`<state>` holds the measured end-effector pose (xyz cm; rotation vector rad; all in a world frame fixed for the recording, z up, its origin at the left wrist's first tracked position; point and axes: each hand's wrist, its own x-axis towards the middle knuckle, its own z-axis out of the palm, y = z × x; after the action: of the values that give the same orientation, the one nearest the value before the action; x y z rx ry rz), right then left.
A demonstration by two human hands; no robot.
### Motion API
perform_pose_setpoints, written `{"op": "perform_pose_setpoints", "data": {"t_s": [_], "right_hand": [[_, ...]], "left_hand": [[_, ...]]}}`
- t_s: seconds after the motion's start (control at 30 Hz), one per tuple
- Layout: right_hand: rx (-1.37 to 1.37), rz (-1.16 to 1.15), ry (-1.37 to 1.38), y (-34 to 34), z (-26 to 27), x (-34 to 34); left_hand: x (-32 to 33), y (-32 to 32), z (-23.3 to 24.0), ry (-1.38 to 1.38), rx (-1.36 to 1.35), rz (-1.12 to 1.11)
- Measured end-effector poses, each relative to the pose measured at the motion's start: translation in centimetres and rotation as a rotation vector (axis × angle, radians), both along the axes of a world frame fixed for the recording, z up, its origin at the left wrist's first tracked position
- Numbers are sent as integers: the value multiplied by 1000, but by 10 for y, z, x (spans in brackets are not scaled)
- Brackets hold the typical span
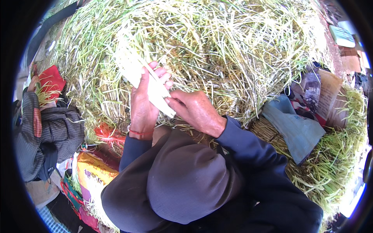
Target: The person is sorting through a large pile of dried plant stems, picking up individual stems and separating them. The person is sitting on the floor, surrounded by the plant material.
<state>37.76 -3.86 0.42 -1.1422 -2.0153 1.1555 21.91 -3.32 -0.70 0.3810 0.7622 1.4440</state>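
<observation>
In my left hand [144, 99] lies a bundle of pale plant stalks [157, 90], gripped between the thumb and the curled fingers, its lower end pointing down to the right. A red cord circles that wrist. My right hand [193, 109] is at the bundle's lower end, thumb and forefinger close together against the stalks; whether they pinch a stalk cannot be told. The bundle's upper part is washed out by glare and merges with a large heap of green and pale stalks [221, 55] beyond my hands.
At left sits another person in a checked jacket [62, 125], near a red cloth or bag [54, 81]. Red plastic strands [109, 134] and a printed yellow sack [94, 169] lie left of me. At right are a light blue cloth or sack [297, 128] and more stalks [329, 166].
</observation>
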Motion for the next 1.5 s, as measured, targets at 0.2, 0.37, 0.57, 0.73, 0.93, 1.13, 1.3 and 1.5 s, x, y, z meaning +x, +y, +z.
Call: {"op": "perform_pose_setpoints", "data": {"t_s": [0.2, 0.37, 0.57, 0.73, 0.93, 1.13, 1.3, 1.5], "right_hand": [[-75, 184, 132, 3, -11, 16], [19, 8, -105, 39, -68, 66], [361, -365, -718, 96, -129, 138], [316, -408, -925, 108, -151, 153], [30, -561, -893, 131, -151, 203], [121, -974, -361, 140, -91, 333], [44, -1242, 375, 134, -65, 403], [-149, -1197, -95, 124, -101, 413]], "left_hand": [[-9, -1, -4, -188, 70, -32], [-83, 10, 42, -160, 270, 8], [-126, 0, 113, -46, 447, 115], [-82, -2, 66, 82, 124, 185], [-49, -3, 15, -38, -161, 85], [-53, -6, 8, -29, -164, 56], [-52, -2, 9, -67, -143, 38], [-48, -3, 3, -53, -127, -10]]}}
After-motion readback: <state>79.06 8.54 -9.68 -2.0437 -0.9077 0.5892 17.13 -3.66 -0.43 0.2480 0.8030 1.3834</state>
